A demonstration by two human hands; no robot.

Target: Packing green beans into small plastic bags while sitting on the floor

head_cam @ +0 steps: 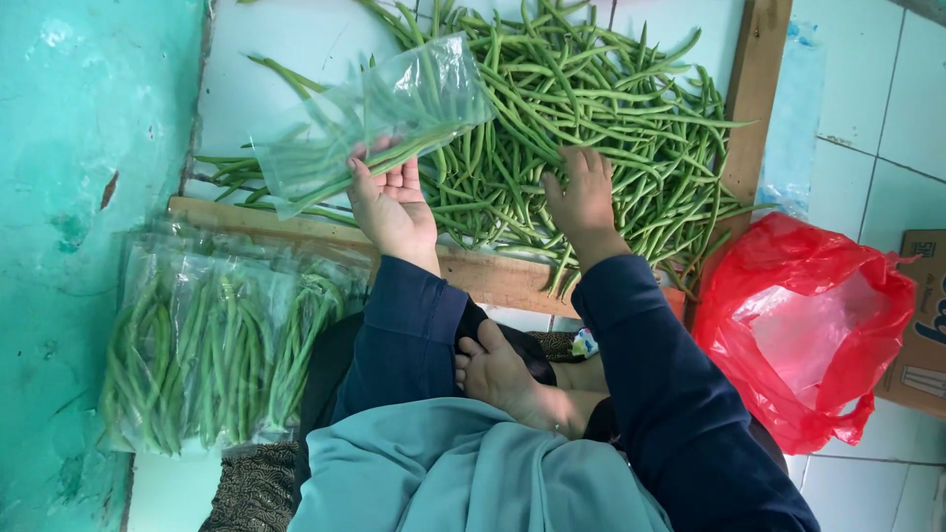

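Over the beans [591,89], right hand [583,197] flat (left hand [392,202] gripping bag [379,113]).

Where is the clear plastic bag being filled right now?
In the head view, upper left of centre: the clear plastic bag is held up by the left hand, over the pile of green beans.

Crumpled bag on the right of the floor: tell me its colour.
The crumpled bag is red, seen in the head view.

bean pile [591,108] ahead on floor | packed bags [212,345] left — plastic sack [808,335] right
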